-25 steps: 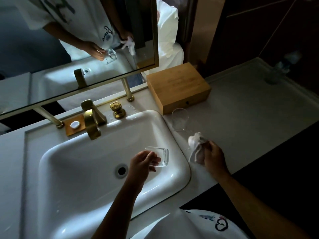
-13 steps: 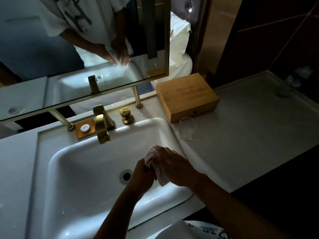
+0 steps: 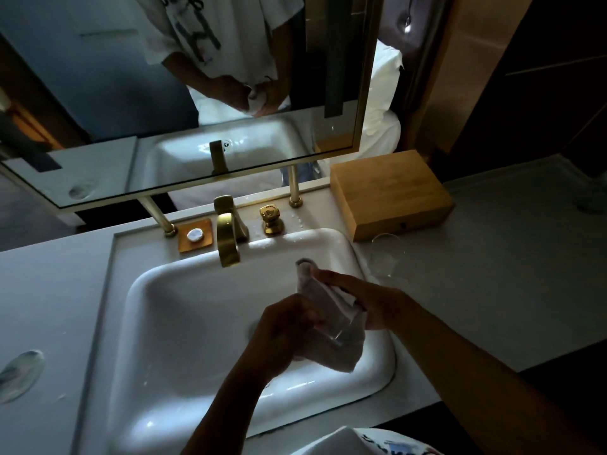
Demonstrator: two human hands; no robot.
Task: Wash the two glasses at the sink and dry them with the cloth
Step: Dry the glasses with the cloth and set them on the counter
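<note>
Over the white sink [image 3: 157, 323] my left hand [image 3: 282, 326] holds a clear glass [image 3: 338, 330], tilted with its rim toward the lower right. My right hand [image 3: 368, 300] presses a pale cloth [image 3: 328, 310] around that glass; the cloth drapes over and below it and hides most of it. A second clear glass [image 3: 386, 254] stands upright on the counter just right of the basin, in front of the wooden box, with no hand on it.
A brass faucet [image 3: 227, 238] and brass knob [image 3: 272, 220] stand behind the basin. A small wooden dish with soap [image 3: 195, 235] sits left of the faucet. A wooden box [image 3: 391, 195] is at the back right. A mirror [image 3: 164, 93] hangs above. Grey counter [image 3: 492, 274] extends right.
My right hand carried the cloth from the counter over to the glass in my left hand; both hands now work together above the basin, and the cloth has spread around the glass.
</note>
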